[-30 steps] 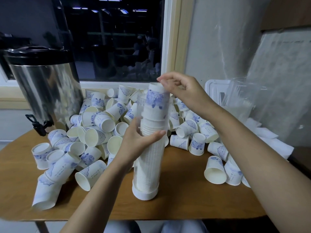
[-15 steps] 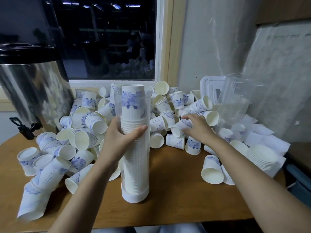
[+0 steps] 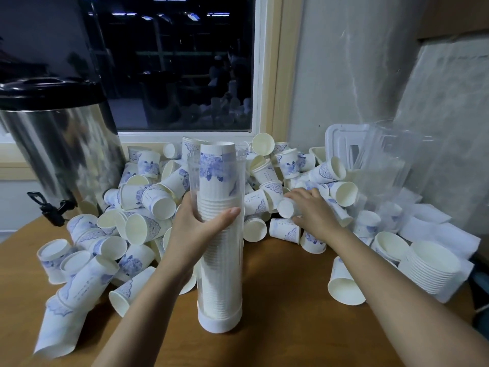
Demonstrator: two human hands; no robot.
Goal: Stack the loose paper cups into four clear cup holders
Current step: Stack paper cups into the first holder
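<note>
While holder braced: left hand (image 3: pixel 197 229) wrapped round clear cup holder (image 3: pixel 219 234), upright.
Rt hand (image 3: pixel 313 210): fingers curled onto loose cup (image 3: pixel 287 207), lying sideways, just rt of holder.
Nearer: rt.

left hand (image 3: pixel 197 229) wrapped, right hand (image 3: pixel 315 213) reaching

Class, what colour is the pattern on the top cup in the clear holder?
Blue floral print on the white top cup, seen in the head view.

place: office break corner | cues: steel drinks urn (image 3: pixel 57 144), paper cups (image 3: pixel 158 205), night window (image 3: pixel 174 62)
</note>
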